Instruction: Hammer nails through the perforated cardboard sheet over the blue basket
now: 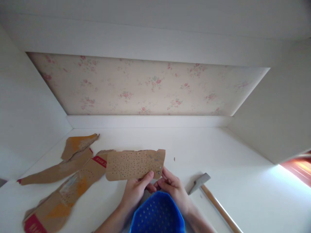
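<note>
My left hand [137,189] grips the lower edge of a brown cardboard piece [131,164], thumb on its front. The piece is tilted up towards me and pierced with many small holes. Several grey nail heads [155,158] show at its right end. My right hand [171,184] is closed at the lower right corner, its fingertips partly behind the cardboard and close to my left fingers. What those fingertips pinch is hidden. Between my forearms sits a blue plastic basket [157,212] with holes in its wall.
On the white surface [194,142] at right lies a hammer [217,205] with a wooden handle. Torn cardboard strips [65,194] with red print and orange tape spread over the left side. White panels rise on both sides, with floral wallpaper [145,87] behind.
</note>
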A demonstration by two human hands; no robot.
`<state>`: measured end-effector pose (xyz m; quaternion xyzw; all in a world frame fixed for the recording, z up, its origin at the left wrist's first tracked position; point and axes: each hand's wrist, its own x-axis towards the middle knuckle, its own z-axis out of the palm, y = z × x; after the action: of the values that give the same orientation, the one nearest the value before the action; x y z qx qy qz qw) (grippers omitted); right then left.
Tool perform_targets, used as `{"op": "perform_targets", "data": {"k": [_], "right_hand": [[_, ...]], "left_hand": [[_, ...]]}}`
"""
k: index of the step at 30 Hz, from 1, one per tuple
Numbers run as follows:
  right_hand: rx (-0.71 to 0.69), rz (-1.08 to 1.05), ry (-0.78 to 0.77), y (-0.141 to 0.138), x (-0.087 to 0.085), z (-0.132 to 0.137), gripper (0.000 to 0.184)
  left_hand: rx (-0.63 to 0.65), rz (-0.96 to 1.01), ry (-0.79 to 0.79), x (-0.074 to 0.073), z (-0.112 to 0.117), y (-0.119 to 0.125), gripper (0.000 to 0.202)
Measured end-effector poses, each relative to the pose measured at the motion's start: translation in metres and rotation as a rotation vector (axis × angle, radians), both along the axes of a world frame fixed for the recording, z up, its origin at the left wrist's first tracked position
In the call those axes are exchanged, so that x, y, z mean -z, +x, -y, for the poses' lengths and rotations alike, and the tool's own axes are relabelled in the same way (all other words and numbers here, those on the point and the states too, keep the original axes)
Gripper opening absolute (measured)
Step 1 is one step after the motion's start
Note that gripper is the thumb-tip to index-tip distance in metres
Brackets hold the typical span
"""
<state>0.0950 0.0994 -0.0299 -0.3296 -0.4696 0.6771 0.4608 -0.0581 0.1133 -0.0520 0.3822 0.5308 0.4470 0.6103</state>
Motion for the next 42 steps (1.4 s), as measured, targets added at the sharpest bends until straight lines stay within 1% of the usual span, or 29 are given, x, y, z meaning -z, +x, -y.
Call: {"op": "perform_targets", "data": {"k": [3,8,10,13,19,21,24,26,30,33,35,38,40,42], "right_hand": [[-0.034,-0.052,-0.018,0.0,0.003,-0.001,0.045],[0.083,-0.1,0.0,0.0,0.013,-0.005,0.056],[0.065,-0.117,-0.014,-0.001,0.014,-0.006,0.057],[0.029,-0.124,-0.031,-0.001,0.011,-0.005,0.056],[0.032,-0.067,-0.01,-0.001,0.005,-0.004,0.049],[0.031,-0.031,0.003,0.0,0.004,-0.004,0.052],[0.039,0.018,0.023,0.001,0.003,-0.004,0.059],[0.045,0.054,0.035,0.002,0.001,-0.004,0.059],[0.041,0.141,0.042,0.003,0.001,-0.004,0.051],[0.038,0.118,0.031,0.002,0.003,-0.005,0.048],[0.069,0.047,-0.018,0.002,0.006,-0.005,0.05],[0.176,-0.027,-0.127,0.003,0.012,-0.006,0.046],[0.225,-0.016,-0.158,0.003,0.015,-0.007,0.046],[0.237,0.022,-0.147,0.003,0.016,-0.009,0.048]], "left_hand": [[0.004,0.016,-0.018,0.002,-0.002,0.0,0.059],[0.027,0.149,-0.016,0.003,-0.005,-0.001,0.052],[0.06,0.165,-0.016,0.003,-0.005,-0.002,0.054],[0.087,0.14,-0.011,0.001,-0.005,-0.002,0.058],[0.045,0.114,-0.034,0.0,-0.001,0.001,0.06],[0.031,0.084,-0.045,0.001,-0.001,0.002,0.061],[0.007,0.03,-0.018,0.001,-0.001,0.003,0.062],[0.009,-0.002,-0.011,0.001,-0.002,0.003,0.064],[0.017,0.006,-0.034,-0.002,-0.002,0.004,0.064],[0.007,0.037,-0.039,-0.001,-0.003,0.004,0.062],[-0.003,0.05,-0.024,0.001,-0.004,0.003,0.058],[0.004,0.074,0.014,0.003,-0.005,0.002,0.051],[0.012,0.126,0.015,0.001,-0.005,0.001,0.048],[0.003,0.205,-0.016,-0.003,-0.006,0.0,0.048]]}}
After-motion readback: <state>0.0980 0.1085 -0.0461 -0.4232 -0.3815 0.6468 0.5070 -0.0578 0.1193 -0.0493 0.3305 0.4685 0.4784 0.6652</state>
